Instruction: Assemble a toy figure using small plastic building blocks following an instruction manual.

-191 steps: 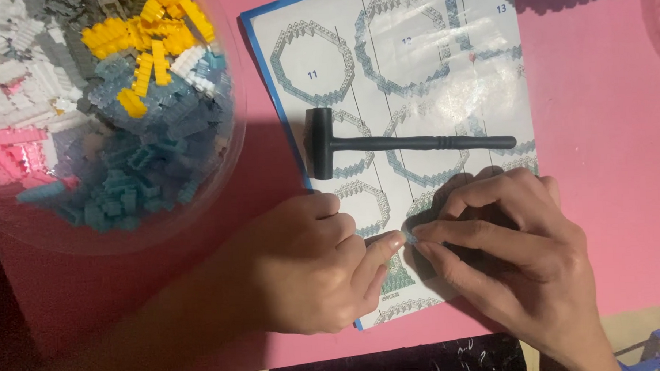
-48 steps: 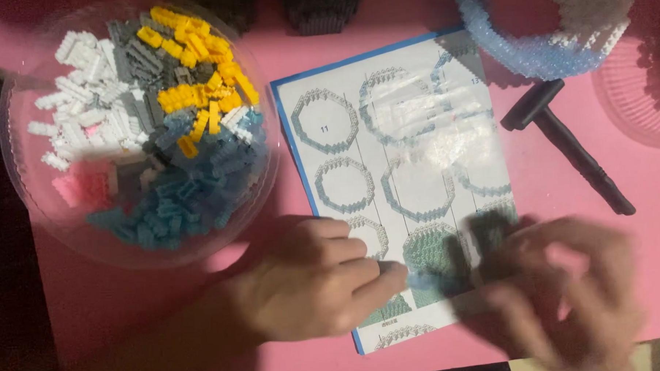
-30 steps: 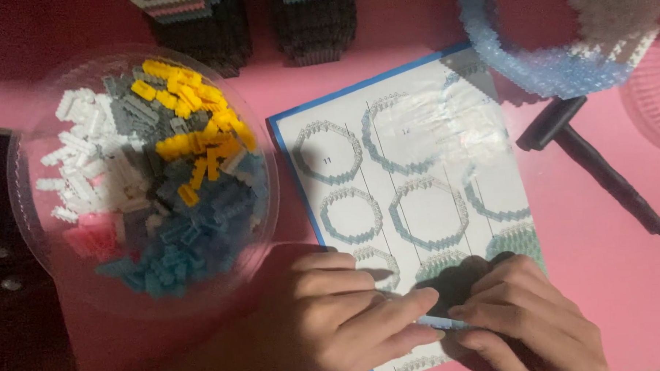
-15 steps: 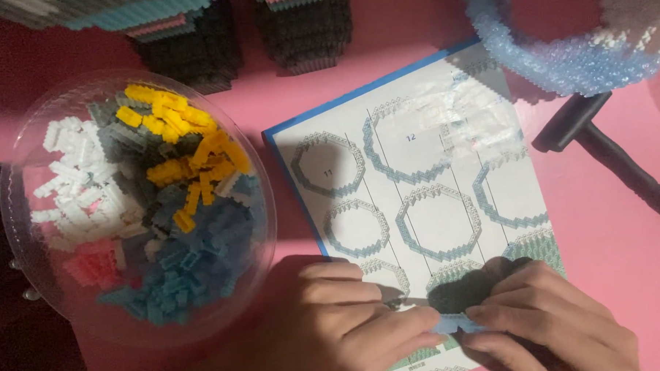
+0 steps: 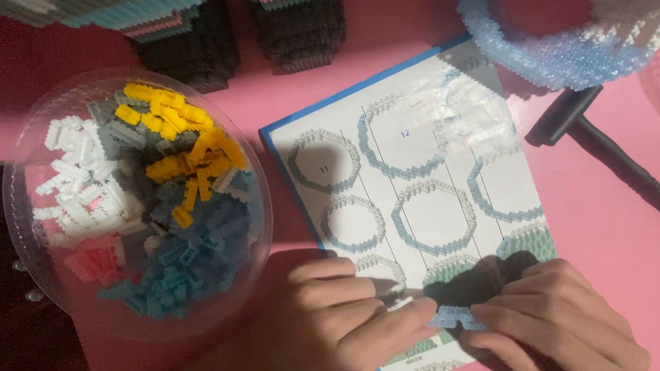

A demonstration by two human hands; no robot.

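My left hand [image 5: 342,320] and my right hand [image 5: 550,317] meet at the bottom of the view over a printed instruction sheet [image 5: 418,197] with ring diagrams. Between their fingertips they pinch a small strip of pale blue building bricks [image 5: 452,318]. The sheet lies on a pink surface. A clear round bowl [image 5: 23,196] left of my left hand holds several white, grey, yellow, pink and teal bricks.
A black toy hammer [image 5: 599,150] lies right of the sheet. A large ring of pale blue bricks [image 5: 552,50] sits at the top right. Dark stacked brick blocks [image 5: 295,26] stand along the top edge.
The view has shifted so the bowl and sheet sit lower-left. The hammer went from lying on the sheet to lying on the pink surface at right. Both hands have come together on the blue strip.
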